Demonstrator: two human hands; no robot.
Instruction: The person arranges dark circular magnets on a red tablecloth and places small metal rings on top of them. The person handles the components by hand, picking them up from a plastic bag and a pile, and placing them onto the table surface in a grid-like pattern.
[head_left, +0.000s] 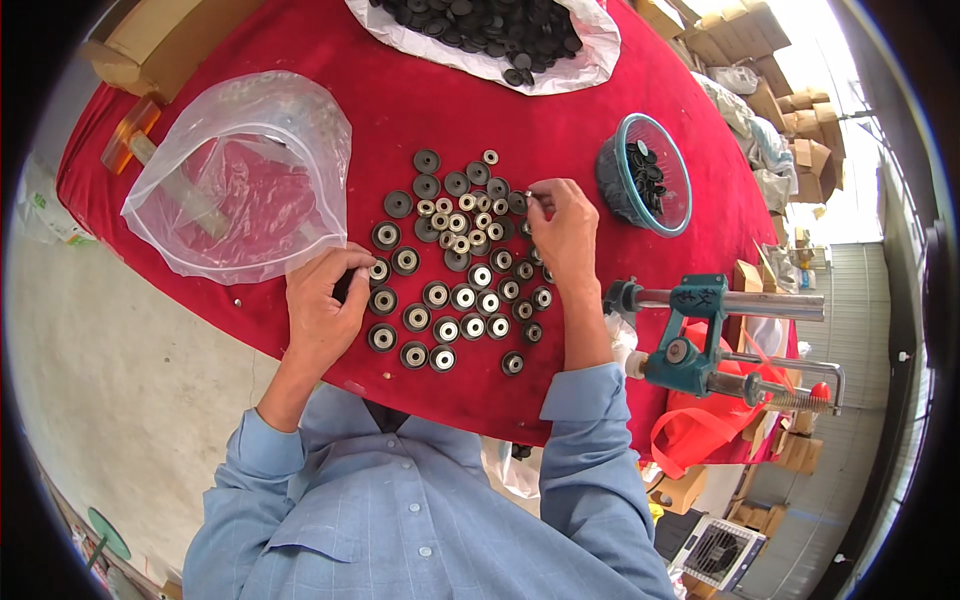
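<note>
On the red cloth lie several black round discs, many with a silver ring bearing seated in the middle, such as one disc (416, 317). A cluster of loose small bearings (461, 222) sits among bare black discs (426, 161) toward the far side. My left hand (325, 300) is at the group's left edge, thumb and forefinger closed at a black disc with a bearing (379, 270). At the right edge of the cluster, my right hand (562, 230) pinches a small bearing (530, 197) over a black disc, partly hidden by the fingers.
A clear plastic bag (240, 255) stands open at left. At the far edge, a white sack (600, 65) holds black discs. A blue-rimmed bowl (624, 205) with black pieces stands at right, near a green hand press (690, 345). Cardboard boxes (740, 40) are stacked beyond.
</note>
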